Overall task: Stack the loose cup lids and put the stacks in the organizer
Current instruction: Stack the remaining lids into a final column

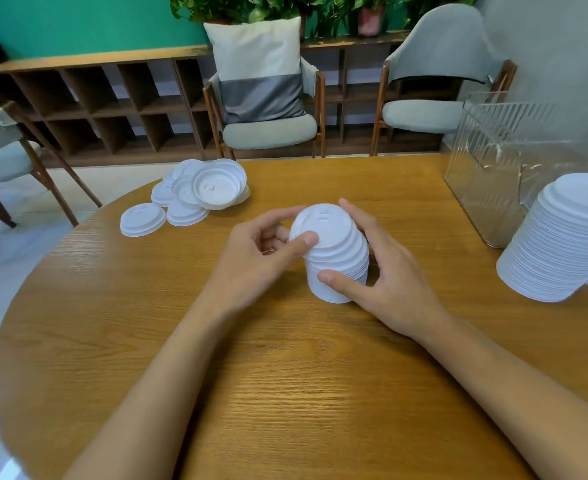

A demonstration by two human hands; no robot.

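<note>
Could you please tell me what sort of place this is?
Probably a café or lounge seating area: cushioned wooden armchairs stand round a wooden table, potted plants top a cubby shelf along the green wall, and disposable cup lids lie piled on the table.

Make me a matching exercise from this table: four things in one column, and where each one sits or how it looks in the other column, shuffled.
Things:
1 small lid stack
2 loose lids
3 tall lid stack
4 organizer

Places or states:
A clear and ribbed, far right
B scattered, far left
C held between the left hand and right hand
D white, near right edge

Pairs: 1-C, 2-B, 3-D, 4-A
</note>
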